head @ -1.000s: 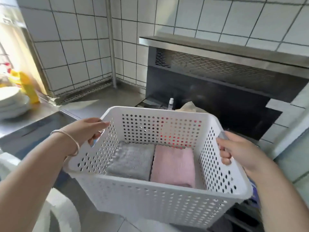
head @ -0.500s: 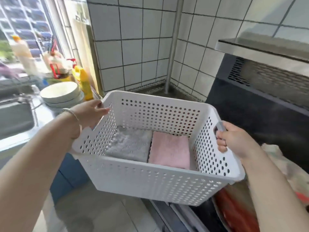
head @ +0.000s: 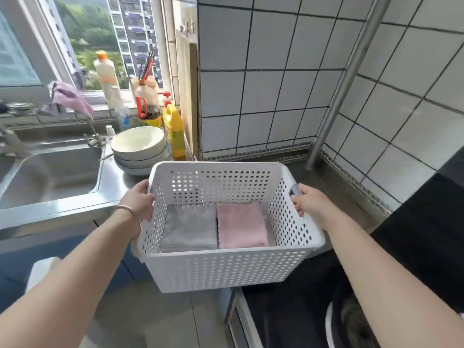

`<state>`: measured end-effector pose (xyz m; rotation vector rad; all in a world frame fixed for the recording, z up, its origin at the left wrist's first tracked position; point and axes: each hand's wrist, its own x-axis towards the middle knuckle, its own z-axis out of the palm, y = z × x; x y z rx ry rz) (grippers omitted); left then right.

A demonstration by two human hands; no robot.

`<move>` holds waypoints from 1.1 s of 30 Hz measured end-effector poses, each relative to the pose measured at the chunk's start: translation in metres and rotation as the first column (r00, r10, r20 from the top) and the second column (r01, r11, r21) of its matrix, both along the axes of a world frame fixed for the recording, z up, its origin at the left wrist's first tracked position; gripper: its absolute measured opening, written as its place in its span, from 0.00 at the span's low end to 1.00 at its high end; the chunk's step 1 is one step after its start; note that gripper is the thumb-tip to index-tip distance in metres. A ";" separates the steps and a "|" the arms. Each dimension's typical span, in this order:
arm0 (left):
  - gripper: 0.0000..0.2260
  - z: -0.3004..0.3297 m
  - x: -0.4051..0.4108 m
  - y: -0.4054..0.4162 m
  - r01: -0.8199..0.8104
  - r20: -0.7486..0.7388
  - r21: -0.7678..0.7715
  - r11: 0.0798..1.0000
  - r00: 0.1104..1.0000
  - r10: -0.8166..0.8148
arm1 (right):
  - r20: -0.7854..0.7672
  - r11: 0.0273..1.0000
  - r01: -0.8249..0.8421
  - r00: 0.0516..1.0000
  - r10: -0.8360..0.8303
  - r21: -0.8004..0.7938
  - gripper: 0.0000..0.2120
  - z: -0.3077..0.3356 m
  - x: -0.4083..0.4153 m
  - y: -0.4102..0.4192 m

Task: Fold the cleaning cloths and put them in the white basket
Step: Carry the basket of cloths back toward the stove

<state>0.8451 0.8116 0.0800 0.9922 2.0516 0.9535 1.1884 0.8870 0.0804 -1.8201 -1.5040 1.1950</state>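
Head view: the left hand (head: 139, 204) has its fingers curled round the left end of the white basket (head: 221, 268), and the right hand (head: 310, 205) has its fingers hooked through the grey-lined handle slot at the right end, so the basket hangs in the air between the two grips. Just inward of the left fingers a folded grey cloth (head: 190, 228) lies flat on the basket floor; touching it, and just inward of the right fingers, lies a folded pink cloth (head: 241, 226). Beyond the fingers, past the basket's far wall, runs the steel worktop (head: 334, 194) in the tiled corner. Out past the left hand stand stacked bowls (head: 140, 149), a yellow bottle (head: 173, 131) and the sink (head: 47, 177). The perforated plastic basket looks light and stiff, the cloths soft and nearly weightless, so a hold at both end handles should keep it level and the cloths from sliding
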 end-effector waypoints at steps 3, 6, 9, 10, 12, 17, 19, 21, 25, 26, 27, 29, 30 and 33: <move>0.18 -0.012 -0.004 0.022 -0.041 0.065 0.018 0.999 0.997 0.040 | 0.004 0.999 0.014 1.000 -0.014 -0.034 0.14 -0.010 -0.011 0.030; 0.21 -0.023 -0.003 0.037 -0.070 0.152 0.039 0.997 0.986 0.063 | 0.021 0.999 0.036 0.999 -0.035 -0.039 0.16 -0.020 -0.015 0.051; 0.22 -0.030 0.000 0.049 -0.102 0.191 0.053 0.993 0.977 0.090 | 0.032 0.998 0.056 0.998 -0.055 -0.033 0.17 -0.026 -0.017 0.066; 0.22 -0.033 0.001 0.053 -0.114 0.201 0.055 0.992 0.974 0.101 | 0.033 0.998 0.059 0.998 -0.058 -0.029 0.17 -0.027 -0.018 0.069; 0.22 -0.037 0.004 0.058 -0.130 0.216 0.060 0.990 0.970 0.114 | 0.065 0.998 0.064 0.996 -0.063 -0.006 0.18 -0.029 -0.018 0.072; 0.22 -0.045 0.023 0.078 -0.186 0.277 0.070 0.980 0.947 0.160 | 0.516 0.982 -0.031 0.853 -0.072 0.189 0.23 -0.030 -0.016 0.071; 0.22 -0.049 0.036 0.086 -0.197 0.326 0.073 0.978 0.931 0.164 | 0.629 0.957 -0.185 0.777 0.003 0.224 0.22 -0.030 -0.022 0.060; 0.22 -0.054 0.051 0.097 -0.214 0.367 0.082 0.973 0.914 0.170 | 0.694 0.929 -0.286 0.718 0.045 0.236 0.19 -0.030 -0.028 0.044; 0.24 -0.064 0.084 0.119 -0.248 0.450 0.082 0.965 0.874 0.187 | 0.699 0.898 -0.309 0.716 0.002 0.314 0.24 -0.038 -0.024 0.010; 0.24 -0.066 0.091 0.124 -0.263 0.451 0.081 0.961 0.870 0.199 | 0.678 0.889 -0.298 0.735 -0.020 0.349 0.27 -0.041 -0.022 0.004; 0.24 -0.065 0.100 0.130 -0.272 0.450 0.080 0.959 0.868 0.208 | 0.666 0.884 -0.283 0.744 -0.042 0.372 0.28 -0.044 -0.018 0.000; 0.24 -0.065 0.117 0.142 -0.263 0.441 0.089 0.961 0.875 0.199 | 0.661 0.899 -0.253 0.749 -0.051 0.357 0.24 -0.050 -0.010 -0.003; 0.24 -0.063 0.124 0.147 -0.257 0.445 0.092 0.962 0.875 0.191 | 0.666 0.913 -0.242 0.745 -0.041 0.328 0.21 -0.053 -0.006 -0.003; 0.24 -0.064 0.143 0.164 -0.229 0.446 0.098 0.968 0.880 0.163 | 0.661 0.942 -0.202 0.750 -0.026 0.267 0.22 -0.058 0.009 -0.001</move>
